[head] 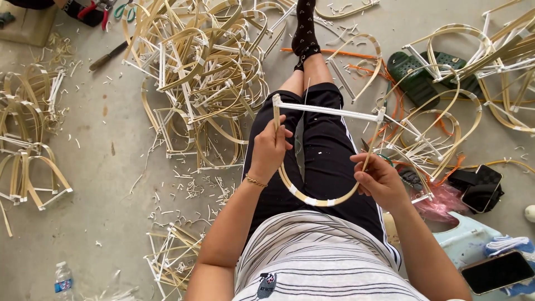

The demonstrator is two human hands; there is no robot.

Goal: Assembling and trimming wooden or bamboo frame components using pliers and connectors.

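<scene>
hands [271, 149] on frame [326, 111], piles [200, 67] around

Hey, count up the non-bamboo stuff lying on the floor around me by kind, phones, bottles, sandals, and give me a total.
Phones: 2, one on the blue cloth, one on the black pouch
Green sandals: 2
Water bottle: 1
Total: 5
The left hand and right hand both hold the D-shaped bamboo frame.
</scene>
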